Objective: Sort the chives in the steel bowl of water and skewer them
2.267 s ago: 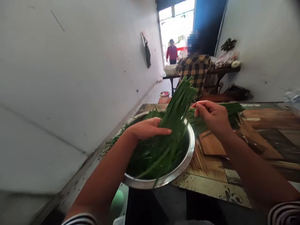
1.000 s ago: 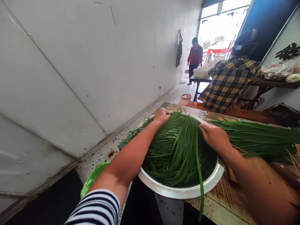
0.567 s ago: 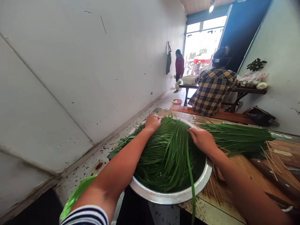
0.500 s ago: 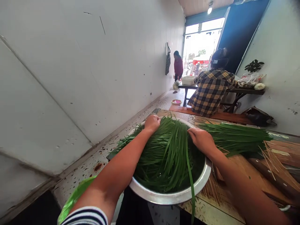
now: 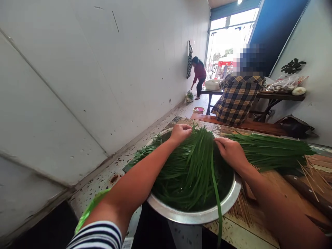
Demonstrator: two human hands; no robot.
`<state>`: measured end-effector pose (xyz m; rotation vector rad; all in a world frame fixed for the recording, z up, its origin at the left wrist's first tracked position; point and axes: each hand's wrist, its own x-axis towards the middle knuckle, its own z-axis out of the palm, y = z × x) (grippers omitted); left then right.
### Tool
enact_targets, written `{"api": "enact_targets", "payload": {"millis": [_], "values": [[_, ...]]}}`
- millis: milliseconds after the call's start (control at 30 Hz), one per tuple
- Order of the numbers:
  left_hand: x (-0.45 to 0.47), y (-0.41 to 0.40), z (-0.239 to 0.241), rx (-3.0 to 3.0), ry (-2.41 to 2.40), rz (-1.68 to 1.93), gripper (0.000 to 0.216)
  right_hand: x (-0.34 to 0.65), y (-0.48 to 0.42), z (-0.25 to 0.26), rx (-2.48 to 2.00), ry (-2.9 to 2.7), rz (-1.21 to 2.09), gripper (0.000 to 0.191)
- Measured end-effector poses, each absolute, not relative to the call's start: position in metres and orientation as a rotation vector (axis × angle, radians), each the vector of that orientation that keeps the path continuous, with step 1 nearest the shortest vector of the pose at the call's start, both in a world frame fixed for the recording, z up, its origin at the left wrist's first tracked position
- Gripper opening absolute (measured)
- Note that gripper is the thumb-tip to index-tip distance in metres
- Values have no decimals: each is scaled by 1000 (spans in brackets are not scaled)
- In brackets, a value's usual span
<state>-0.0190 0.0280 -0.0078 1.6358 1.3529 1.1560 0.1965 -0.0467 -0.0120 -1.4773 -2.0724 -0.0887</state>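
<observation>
A wide metal basin (image 5: 192, 218) holds a heap of long green garlic chives (image 5: 199, 162). My left hand (image 5: 180, 134) reaches over the basin with thumb and fingers pinched at the left side of the upper ends of a bunch. At the right side of that same bunch my right hand (image 5: 230, 149) is closed too, its fingertips beside the topmost leaves. The bunch spans the gap between both hands and drapes down toward me. One long leaf hangs over the near rim. Whether a thin stick lies between my fingers is hidden.
More chives (image 5: 272, 150) lie on the table to the right, near bamboo skewers (image 5: 241, 207), a wooden board (image 5: 269, 186) and a dark knife handle (image 5: 303, 186). A person in a plaid shirt (image 5: 237, 98) sits ahead. Another person (image 5: 199, 74) bends by the left wall (image 5: 135, 69).
My view has shifted slightly, moving the scene rightward. My hands keep their pinch on the bunch. The far person has bent down, and the bag there now rests on the floor.
</observation>
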Motion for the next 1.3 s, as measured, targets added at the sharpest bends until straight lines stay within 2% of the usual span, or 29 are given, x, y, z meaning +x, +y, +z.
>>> {"api": "enact_targets", "payload": {"millis": [267,600,1300], "values": [[-7,8,8,1439,1271,1129,20,195,-49,-9,-1480,-2046,-61,29],[-9,13,5,1328,1221,1196,12,196,-49,-11,-1505,-1995,-68,28],[-13,18,-7,1554,1252,1222,28,195,-48,-12,-1535,-2025,-87,29]]}}
